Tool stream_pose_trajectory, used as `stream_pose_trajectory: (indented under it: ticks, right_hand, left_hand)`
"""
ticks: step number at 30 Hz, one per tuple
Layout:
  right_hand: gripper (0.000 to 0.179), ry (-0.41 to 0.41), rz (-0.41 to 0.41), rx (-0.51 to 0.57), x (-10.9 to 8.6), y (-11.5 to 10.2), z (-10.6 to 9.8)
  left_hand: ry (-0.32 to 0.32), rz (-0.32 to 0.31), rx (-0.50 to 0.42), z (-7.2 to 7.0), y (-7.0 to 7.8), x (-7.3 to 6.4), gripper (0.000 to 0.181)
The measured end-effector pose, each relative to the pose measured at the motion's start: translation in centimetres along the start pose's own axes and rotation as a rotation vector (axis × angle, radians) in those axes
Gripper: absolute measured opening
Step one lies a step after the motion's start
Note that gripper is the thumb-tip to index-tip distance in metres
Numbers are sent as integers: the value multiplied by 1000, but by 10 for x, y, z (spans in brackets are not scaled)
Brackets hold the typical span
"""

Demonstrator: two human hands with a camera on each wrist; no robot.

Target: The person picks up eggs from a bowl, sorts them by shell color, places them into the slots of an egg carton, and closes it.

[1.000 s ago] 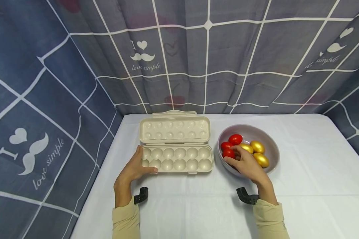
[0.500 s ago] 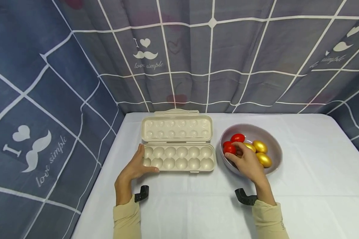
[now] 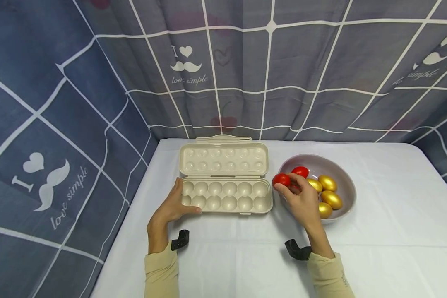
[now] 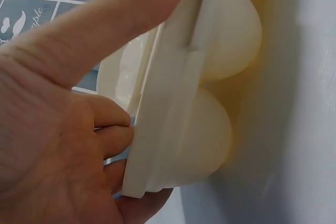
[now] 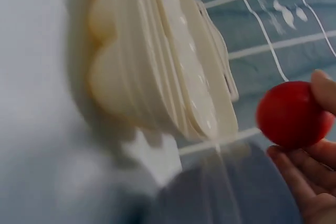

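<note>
My right hand [image 3: 301, 198] pinches a red egg [image 3: 281, 180] between thumb and fingertips, over the left rim of the mauve bowl [image 3: 348, 182]. The right wrist view shows that red egg [image 5: 291, 114] raised beside the egg box's end. In the bowl lie several golden eggs [image 3: 332, 199] and another red egg [image 3: 300, 171]; part of one more red shows under my fingers. The cream egg box [image 3: 223, 210] lies with its lid [image 3: 223, 159] folded back and its cups bare. My left hand [image 3: 171, 207] grips its left end, thumb along the front rim [image 4: 168, 87], fingers around the end.
A white cloth [image 3: 260, 256] covers the table. Dark checked curtains [image 3: 238, 70] hang close behind it and along the left side. A black wrist camera mount [image 3: 297, 250] sticks out by my right wrist, another mount [image 3: 180, 239] by my left.
My right hand has lifted the red egg from among the others and carried it left to the bowl's rim. My left hand keeps its hold on the egg box.
</note>
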State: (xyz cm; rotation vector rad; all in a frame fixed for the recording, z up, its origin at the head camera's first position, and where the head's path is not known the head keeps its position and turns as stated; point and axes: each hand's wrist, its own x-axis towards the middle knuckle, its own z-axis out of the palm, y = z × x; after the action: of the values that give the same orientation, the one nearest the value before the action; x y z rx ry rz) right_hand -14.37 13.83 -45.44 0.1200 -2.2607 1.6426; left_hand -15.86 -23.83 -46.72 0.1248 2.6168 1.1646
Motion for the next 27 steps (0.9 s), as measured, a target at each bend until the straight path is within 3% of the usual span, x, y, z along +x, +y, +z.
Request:
stream_pose_trajectory:
  ticks: [6, 9, 17, 27]
  right_hand:
    - [38, -32, -137, 124, -10, -31, 24]
    - [38, -60, -168, 166, -15, -47, 36]
    - [40, -96, -179, 242, -31, -49, 73]
    - [37, -100, -68, 280, -48, -49, 98]
  left_hand:
    - [8, -10, -1, -1, 2, 0, 133]
    - [10, -15, 4, -2, 3, 0, 132]
    - [9, -11, 5, -5, 2, -1, 132]
    - [-9, -22, 29, -1, 2, 0, 131]
